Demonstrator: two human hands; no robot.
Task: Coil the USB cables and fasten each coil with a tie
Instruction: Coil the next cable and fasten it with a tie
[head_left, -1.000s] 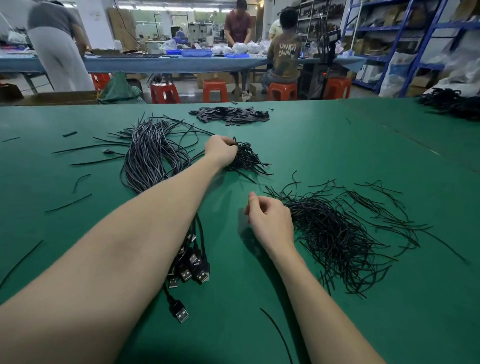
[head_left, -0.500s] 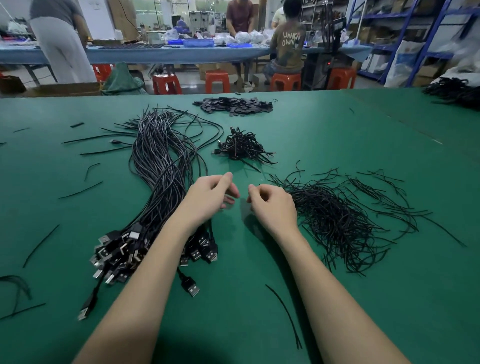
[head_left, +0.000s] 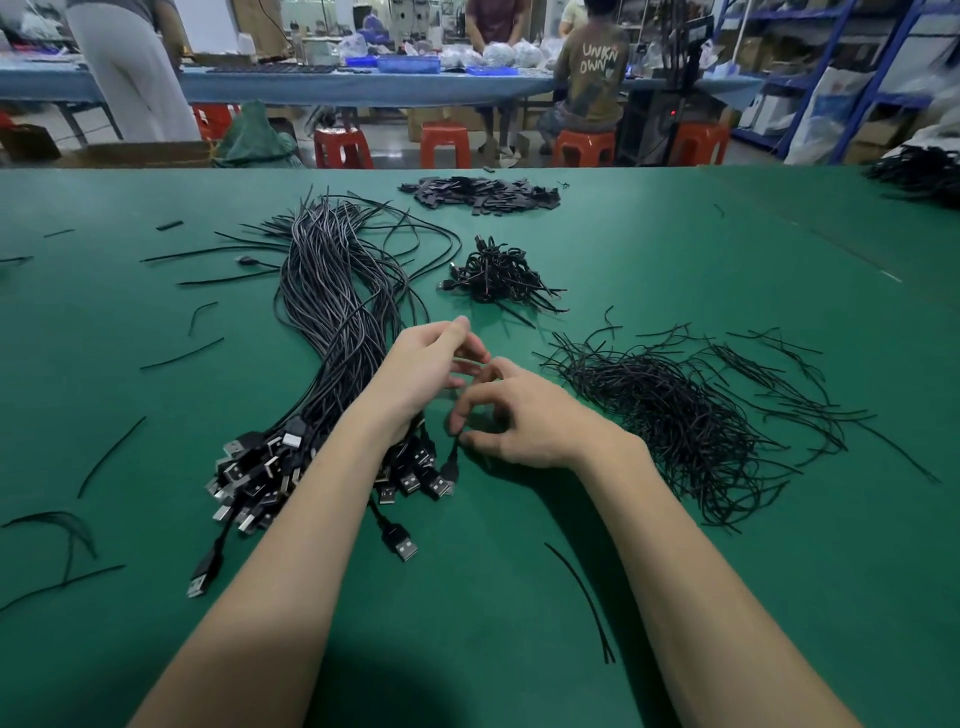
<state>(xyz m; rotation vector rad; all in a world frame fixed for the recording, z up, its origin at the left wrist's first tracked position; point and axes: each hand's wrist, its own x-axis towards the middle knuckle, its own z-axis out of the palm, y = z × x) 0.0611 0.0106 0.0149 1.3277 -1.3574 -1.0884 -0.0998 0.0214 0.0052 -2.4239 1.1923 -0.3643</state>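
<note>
USB cables (head_left: 332, 332) bundle lies left; right hand (head_left: 524, 415) fingers pinch one cable, left hand (head_left: 421, 369) fingers loosely curled, bare table (head_left: 675, 260) beyond.

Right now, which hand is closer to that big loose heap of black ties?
The right hand. It sits just beside the heap of ties, at its near-left edge. The left hand lies beyond it, over the bundle of USB cables.

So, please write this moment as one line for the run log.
right hand: pinches USB cable | left hand: holds nothing visible | tie pile: beside right hand
</note>
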